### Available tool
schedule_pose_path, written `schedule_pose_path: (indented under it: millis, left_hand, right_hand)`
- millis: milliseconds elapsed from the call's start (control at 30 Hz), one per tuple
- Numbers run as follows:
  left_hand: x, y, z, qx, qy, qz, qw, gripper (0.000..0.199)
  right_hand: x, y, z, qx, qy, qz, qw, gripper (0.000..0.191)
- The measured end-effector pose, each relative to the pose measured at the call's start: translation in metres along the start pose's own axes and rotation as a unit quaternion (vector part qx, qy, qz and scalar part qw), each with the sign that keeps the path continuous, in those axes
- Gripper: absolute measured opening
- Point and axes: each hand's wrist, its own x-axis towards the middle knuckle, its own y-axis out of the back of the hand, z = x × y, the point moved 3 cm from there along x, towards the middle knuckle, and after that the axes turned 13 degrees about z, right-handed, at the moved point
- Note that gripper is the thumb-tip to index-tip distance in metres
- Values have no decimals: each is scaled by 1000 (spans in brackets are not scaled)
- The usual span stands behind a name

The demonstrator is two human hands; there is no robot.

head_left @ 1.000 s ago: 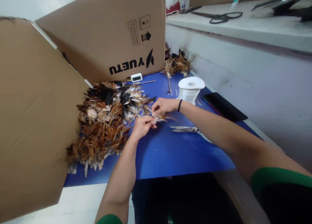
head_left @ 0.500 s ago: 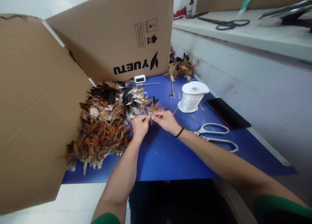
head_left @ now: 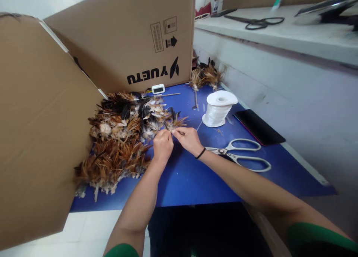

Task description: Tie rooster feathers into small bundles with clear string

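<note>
Feathers point(head_left: 180, 121) fan toward one o'clock, pinched by right hand point(head_left: 189, 138) beside closed left hand point(head_left: 163, 145), base work likely needing steady pressure

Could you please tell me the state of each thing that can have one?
Left hand, closed on the feather bundle
Right hand, pinching it too
White-handled scissors, lying flat, blades mostly hidden
Dark scissors, apparently closed
Spool, standing, wound with ribbon
Phone, screen dark
Box, lettering upside down
</note>
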Motion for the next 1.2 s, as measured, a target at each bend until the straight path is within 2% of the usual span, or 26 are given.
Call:
schedule_pose_path:
  millis: [233,367,467,533,567,600,667,700,767,800,867,1000,1200]
  left_hand:
    - [-6,-5,4,46,-79,-2,996,24]
    - [-7,-5,6,38,-81,-8,996,21]
    - [-5,-4,4,-50,-8,-12,999,17]
    - [-4,-4,-1,-139,103,-20,985,11]
    - [-4,-5,-5,-190,179,-27,965,10]
    - [-4,-7,-9,-245,261,-32,933,10]
    - [-6,-10,-14,-352,409,-31,842,15]
    - [-7,-11,-15,-395,462,-24,793,19]
    - [-7,-12,-16,-445,531,-17,721,26]
    - [-7,-11,-15,-454,551,-24,700,31]
    - [-8,-11,-12,-453,579,-54,676,39]
    - [-10,-10,-8,-440,580,-97,679,44]
    - [-10,-11,-11,-423,550,-48,719,32]
  right_hand:
    - [8,-10,20,90,-95,35,991,28]
    - [9,-10,23,131,-126,46,982,26]
    - [10,-6,19,186,-161,37,968,26]
    - [10,-4,16,218,-186,22,958,26]
    - [11,-3,14,228,-195,15,954,25]
    - [11,-1,12,234,-202,8,951,26]
    - [12,1,10,240,-216,-3,947,26]
    - [12,2,9,240,-224,-8,945,26]
    - [12,4,8,239,-239,-19,941,26]
    - [12,4,8,238,-244,-24,940,26]
    - [12,5,8,238,-248,-34,939,27]
    - [11,5,10,244,-239,-54,938,30]
    - [10,3,11,240,-227,-76,941,34]
